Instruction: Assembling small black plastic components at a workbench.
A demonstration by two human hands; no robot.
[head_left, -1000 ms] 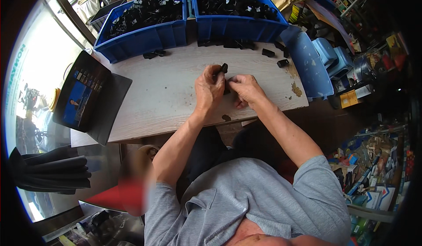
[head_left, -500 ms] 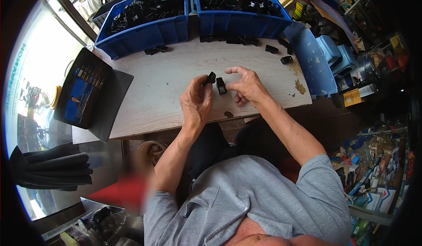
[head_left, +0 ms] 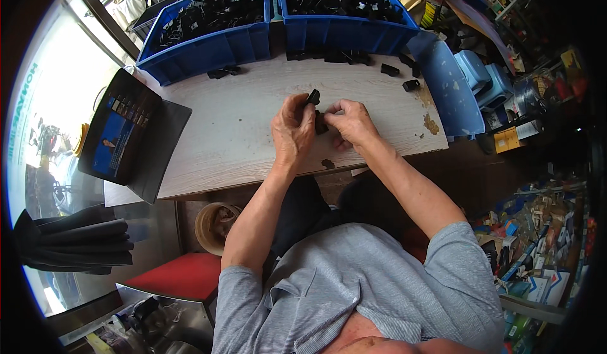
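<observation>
from where i stand, the matter sits in the gap between two bare hands over the pale table (head_left: 215,117). the left hand (head_left: 292,136) has its thumb and forefinger closed on a small black piece (head_left: 313,97), which pokes out past the fingertips, tilted, its top leaning away from the person and a little to the right. just below it, on the person's side, a second black piece (head_left: 321,125) shows between the hands, its long axis running roughly away from the person, toward the blue bins (head_left: 344,33). the right hand (head_left: 355,124) comes at it from the right, thumb and forefinger nearly together; they look the nearer, right at its edge, but i cannot tell whether they grip it or only touch. the left thumb is close on its other side. more loose black pieces (head_left: 390,70) lie well apart, near the bins.
</observation>
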